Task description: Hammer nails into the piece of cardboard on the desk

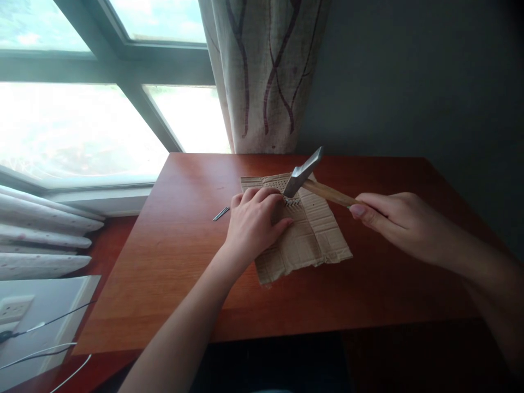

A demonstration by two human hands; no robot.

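My right hand (385,218) is wrapped around the wooden handle of a hammer (302,172). The hammer's metal head is tilted, its lower end right over the cardboard, close to my left fingers. My left hand (256,221) lies on a piece of brown cardboard (309,240), its thumb apart from the fingers; the fingertips are partly hidden. Beside the hammer head, short rows of small metal nails (292,202) stand in the cardboard, and behind them is a patch of dotted holes. A few loose nails (221,213) lie on the table, left of my left hand.
The reddish wooden table (184,273) stands against a dark wall (409,82). A patterned curtain (270,71) hangs behind it, with a bright window (82,120) at the left. A wall socket (16,308) and cables (53,319) are at the lower left.
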